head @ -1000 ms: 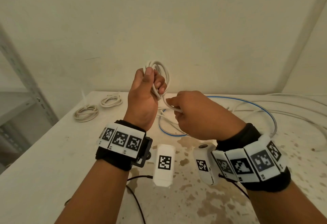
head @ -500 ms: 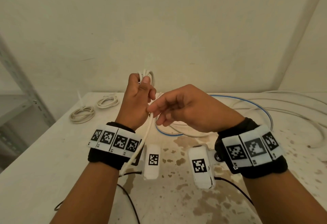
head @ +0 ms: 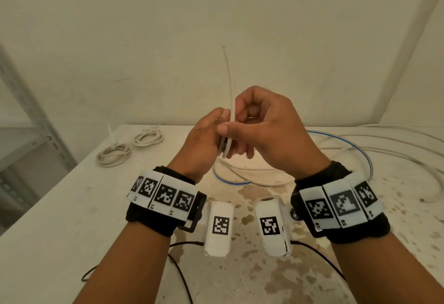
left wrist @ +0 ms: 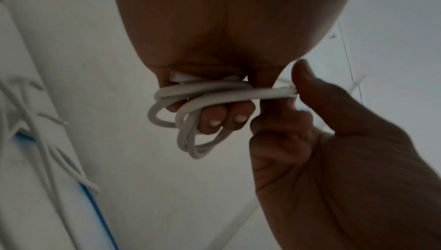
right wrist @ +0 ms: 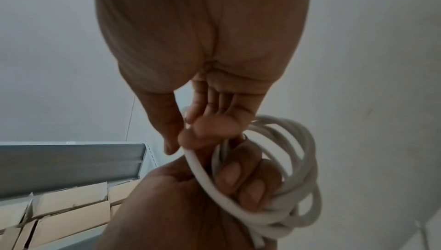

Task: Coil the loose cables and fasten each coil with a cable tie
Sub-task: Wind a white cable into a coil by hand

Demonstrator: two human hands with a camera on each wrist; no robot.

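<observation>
The desk (head: 60,219) carries loose cables (head: 384,145) at the far right and two tied coils (head: 114,155) at the far left. Above it, the left hand (head: 201,143) has its fingers (left wrist: 214,118) curled through a white coil (left wrist: 190,114). The right hand (head: 266,126) pinches that coil's upright cable end (head: 231,111).

White cable coil (left wrist: 190,103), off-white table (head: 60,219) with brown blotchy stains, blue cable (head: 348,143) upper right among white ones, cream tied coils (head: 114,155) upper left, black-and-white checker-patterned wristbands (head: 163,195), tan cardboard boxes (right wrist: 71,207) lower left.
</observation>
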